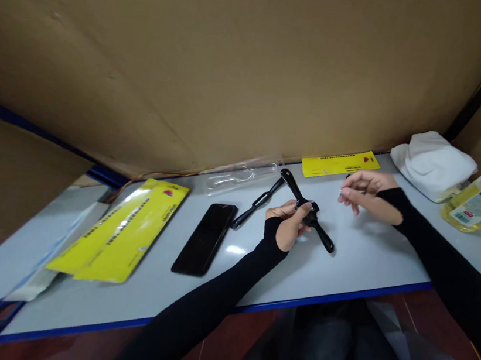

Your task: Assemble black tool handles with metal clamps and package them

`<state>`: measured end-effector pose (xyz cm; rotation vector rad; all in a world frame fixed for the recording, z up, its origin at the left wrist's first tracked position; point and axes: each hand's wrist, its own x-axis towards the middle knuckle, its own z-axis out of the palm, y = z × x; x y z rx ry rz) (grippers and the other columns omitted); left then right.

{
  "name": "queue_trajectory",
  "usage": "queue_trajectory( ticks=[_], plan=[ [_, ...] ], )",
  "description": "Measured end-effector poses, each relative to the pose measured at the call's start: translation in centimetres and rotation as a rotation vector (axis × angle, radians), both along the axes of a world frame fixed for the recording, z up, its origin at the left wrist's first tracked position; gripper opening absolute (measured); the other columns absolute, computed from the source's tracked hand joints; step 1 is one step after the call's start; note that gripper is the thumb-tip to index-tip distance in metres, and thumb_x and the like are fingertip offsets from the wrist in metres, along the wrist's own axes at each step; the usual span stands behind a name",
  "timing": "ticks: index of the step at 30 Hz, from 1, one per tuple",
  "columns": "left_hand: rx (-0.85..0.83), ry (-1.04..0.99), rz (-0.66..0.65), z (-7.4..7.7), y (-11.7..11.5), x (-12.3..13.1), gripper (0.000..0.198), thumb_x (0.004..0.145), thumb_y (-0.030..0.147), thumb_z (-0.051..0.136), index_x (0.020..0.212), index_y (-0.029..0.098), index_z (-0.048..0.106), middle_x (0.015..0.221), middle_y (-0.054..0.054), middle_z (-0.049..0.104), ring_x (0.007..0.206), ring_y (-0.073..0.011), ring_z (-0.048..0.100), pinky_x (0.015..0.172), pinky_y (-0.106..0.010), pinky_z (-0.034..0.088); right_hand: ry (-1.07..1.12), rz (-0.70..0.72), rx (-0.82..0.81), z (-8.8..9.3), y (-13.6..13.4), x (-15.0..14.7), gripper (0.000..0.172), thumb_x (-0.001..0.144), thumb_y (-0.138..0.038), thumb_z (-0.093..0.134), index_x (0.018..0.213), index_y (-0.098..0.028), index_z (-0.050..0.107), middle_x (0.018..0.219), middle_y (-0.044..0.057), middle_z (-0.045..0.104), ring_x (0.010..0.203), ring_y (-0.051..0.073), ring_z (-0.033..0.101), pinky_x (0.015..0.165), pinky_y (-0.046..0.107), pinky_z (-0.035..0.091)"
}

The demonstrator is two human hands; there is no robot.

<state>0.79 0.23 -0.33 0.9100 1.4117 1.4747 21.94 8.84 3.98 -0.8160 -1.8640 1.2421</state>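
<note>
My left hand [290, 225] is wrapped around the middle of a black handled tool [307, 209], fingers curled tight on its hub. It's a long, slim, glossy black bar, rounded at both ends, slanting across the tabletop [358, 260] toward the far edge. A second black strip [259, 202], slotted, lies just beside it, angling off to the left. My right hand [361, 190] hovers near the far edge, fingertips pinched narrow on something too small to make out. A black phone [206, 238] lies flat to the left, yellow packets [127, 230] beyond it, another yellow card [339, 163] at the far edge.
</note>
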Motion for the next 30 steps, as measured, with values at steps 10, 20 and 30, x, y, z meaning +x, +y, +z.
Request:
queue_trajectory(
  ticks=[10,20,30],
  plan=[
    [0.049,0.039,-0.015,0.4,-0.3,0.4,0.041,0.070,0.051,0.087,0.057,0.017,0.070,0.056,0.000,0.057,0.038,-0.0102,0.054,0.034,-0.022,0.034,0.045,0.036,-0.066,-3.5,-2.9,-3.9,0.036,0.083,-0.052,0.082,0.090,-0.018,0.069,0.074,-0.001,0.064,0.058,0.009,0.053,0.050,0.021,0.041],
    [-0.088,-0.179,-0.025,0.4,-0.3,0.7,0.030,0.062,0.041,0.084,0.061,0.014,0.072,0.053,-0.002,0.058,0.043,-0.0171,0.061,0.034,-0.024,0.037,-0.150,-0.084,0.447,-2.5,-4.9,-4.4,0.030,0.099,-0.034,0.059,0.073,-0.022,0.050,0.064,-0.004,0.050,0.056,0.010,0.039,0.056,0.025,0.033],
    [-0.075,-0.183,-0.021,1.1,-0.6,1.1,0.033,0.063,0.042,0.084,0.059,0.013,0.068,0.052,-0.003,0.060,0.040,-0.0150,0.057,0.034,-0.024,0.036,-0.053,-0.105,0.461,-3.0,-4.9,-3.5,0.020,0.086,-0.029,0.075,0.096,-0.021,0.059,0.071,-0.006,0.055,0.050,0.007,0.043,0.048,0.020,0.035]
  ],
)
